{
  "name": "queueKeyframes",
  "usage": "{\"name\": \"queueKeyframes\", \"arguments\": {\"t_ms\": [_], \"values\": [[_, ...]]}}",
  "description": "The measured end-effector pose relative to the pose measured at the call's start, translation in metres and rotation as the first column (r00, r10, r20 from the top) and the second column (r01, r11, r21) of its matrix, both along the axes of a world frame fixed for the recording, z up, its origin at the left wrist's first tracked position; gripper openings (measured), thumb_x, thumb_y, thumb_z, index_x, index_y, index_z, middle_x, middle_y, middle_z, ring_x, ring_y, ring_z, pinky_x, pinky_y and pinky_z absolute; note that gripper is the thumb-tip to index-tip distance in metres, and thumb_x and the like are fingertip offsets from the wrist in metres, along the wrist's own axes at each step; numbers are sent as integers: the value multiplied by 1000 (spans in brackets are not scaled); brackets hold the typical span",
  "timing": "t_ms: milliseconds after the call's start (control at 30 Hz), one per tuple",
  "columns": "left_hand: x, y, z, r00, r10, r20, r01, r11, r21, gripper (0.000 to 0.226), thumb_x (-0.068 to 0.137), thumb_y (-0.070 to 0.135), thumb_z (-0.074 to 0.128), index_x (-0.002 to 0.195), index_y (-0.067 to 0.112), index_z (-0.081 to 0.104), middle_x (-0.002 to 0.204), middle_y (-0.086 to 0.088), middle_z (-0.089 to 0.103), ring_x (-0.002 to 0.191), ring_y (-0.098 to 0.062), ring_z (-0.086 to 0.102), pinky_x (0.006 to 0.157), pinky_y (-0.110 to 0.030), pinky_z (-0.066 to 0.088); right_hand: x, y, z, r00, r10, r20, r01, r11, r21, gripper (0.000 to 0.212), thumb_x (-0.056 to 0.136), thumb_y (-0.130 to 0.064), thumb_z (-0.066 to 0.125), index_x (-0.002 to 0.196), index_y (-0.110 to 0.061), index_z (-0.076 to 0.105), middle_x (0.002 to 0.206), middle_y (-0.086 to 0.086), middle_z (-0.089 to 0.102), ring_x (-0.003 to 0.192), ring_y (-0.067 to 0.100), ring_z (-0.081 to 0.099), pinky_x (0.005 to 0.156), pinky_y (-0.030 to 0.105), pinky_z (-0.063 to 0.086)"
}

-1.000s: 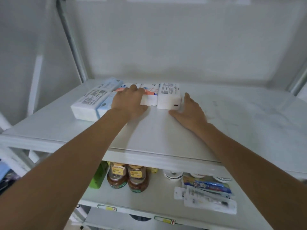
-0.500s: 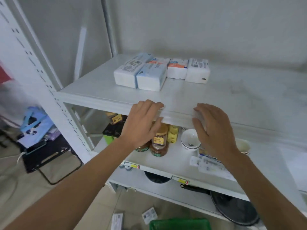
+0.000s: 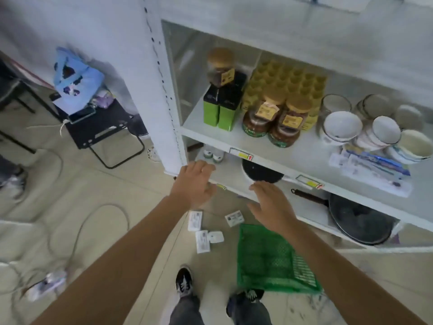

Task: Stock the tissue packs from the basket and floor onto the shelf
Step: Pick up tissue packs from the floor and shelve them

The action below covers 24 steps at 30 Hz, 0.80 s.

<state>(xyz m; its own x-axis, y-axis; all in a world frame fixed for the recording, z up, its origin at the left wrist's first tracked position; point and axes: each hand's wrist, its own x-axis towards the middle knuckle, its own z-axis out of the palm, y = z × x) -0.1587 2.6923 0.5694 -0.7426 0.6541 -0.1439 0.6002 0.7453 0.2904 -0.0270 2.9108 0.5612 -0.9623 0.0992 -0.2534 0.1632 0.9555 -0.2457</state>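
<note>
Head view, looking down: both arms stretch out in front of the white shelf (image 3: 304,158). Left hand (image 3: 195,184) is loose, fingers spread a bit, holding nothing, out in front of the post at the shelf's corner. Right hand (image 3: 273,206) is just to the right of it, also flat and loose w/ nothing in it, fingers aimed at the shelf edge. Below both hands, down on the floor, lie the tissue packs (image 3: 206,233): one long pack right under the left hand, two more touching each other a bit nearer the feet, and one small pack (image 3: 234,218) between the two hands, lower down. Green basket (image 3: 269,259) sits on the floor under the right hand & wrist, just right of the packs; can't tell if any packs are inside it. Past the hands, up on the shelf: two green boxes (image 3: 219,113) above the left hand, brown jars (image 3: 274,123) w/ gold lids next to them, white bowls (image 3: 365,130) far to the right. A black pan (image 3: 358,219) sits on the low shelf, right of the right hand. Two dark shoes (image 3: 185,281) stand on the floor near the basket. Far left of the left hand is a black stool (image 3: 100,127) w/ a blue bag (image 3: 75,83) on top. Picture is a bit blurry.
</note>
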Motion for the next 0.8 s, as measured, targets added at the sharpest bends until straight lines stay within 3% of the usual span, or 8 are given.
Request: {"name": "queueKeyframes", "arguments": {"t_ms": [167,367,600,800], "values": [[24,-37,-89,969,147,198,-122,983,-133,57,100,43,56,151,22,45,153,-7,44,142,-31,40,115,-45,33,7,-31,-80,946,24,324,-11,999,-44,47,101,-33,60,144,-16,53,146,8,56,131,29,56,107,42,48],[48,-56,-223,889,265,373,-168,947,-273,54,102,40,54,151,18,43,153,-9,46,142,-32,41,114,-46,35,30,-63,-208,824,24,566,48,993,-112,46,97,-26,64,139,-9,56,142,14,59,128,34,59,103,48,53],[60,-61,-390,793,367,486,-243,922,-301,51,102,36,55,149,17,45,148,-10,49,138,-32,43,111,-47,36,29,-71,-383,810,74,581,42,982,-183,60,100,-31,68,152,-11,45,150,11,52,137,29,52,111,44,48],[82,-72,-530,711,436,551,-266,893,-363,52,102,39,56,150,20,45,150,-10,48,139,-33,42,111,-48,35,21,-67,-526,818,101,566,-20,989,-148,77,93,-21,76,156,-10,34,150,15,46,135,36,52,108,48,50]]}}
